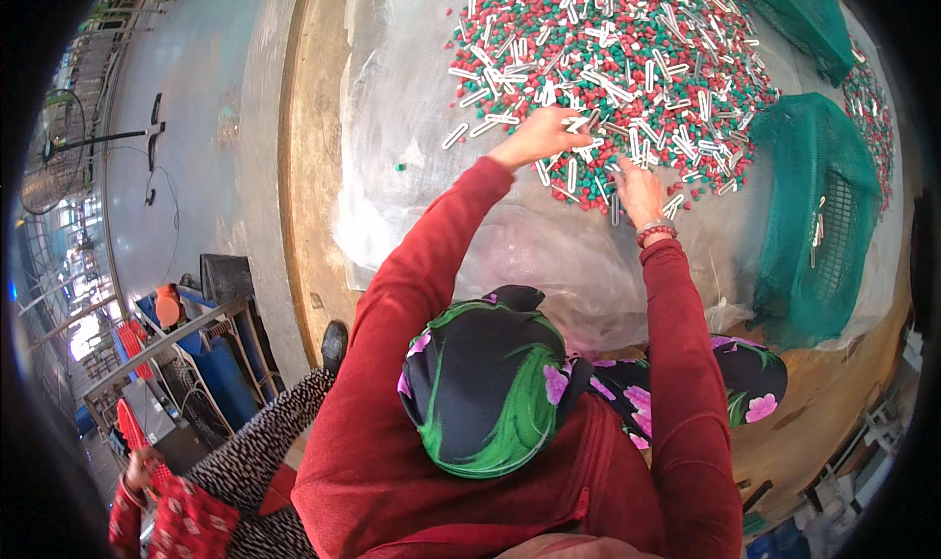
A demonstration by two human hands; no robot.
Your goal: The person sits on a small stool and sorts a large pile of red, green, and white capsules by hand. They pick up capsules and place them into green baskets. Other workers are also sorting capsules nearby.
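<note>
Small red and green pieces lie in a wide heap (549, 69), mixed with many pale, long, round-ended strips (608, 86). My left hand (544, 136) reaches into the near side of this heap, thumb and fingers drawn together beside some strips. To its right, my right hand (640, 194), with a red bead bracelet at the wrist, is bent down onto the near edge of the heap, its fingertips pinched together. What either hand pinches is too small to make out. A pale plastic sheet (431, 201) lies under the heap.
Green netting (823, 216) with a few strips on it lies at the right; more netting (794, 15) is beyond. My legs in floral cloth (480, 383) are close in front. Another person's hand (142, 469) is at lower left, near a metal-framed cart (186, 348). A fan (57, 152) stands far left.
</note>
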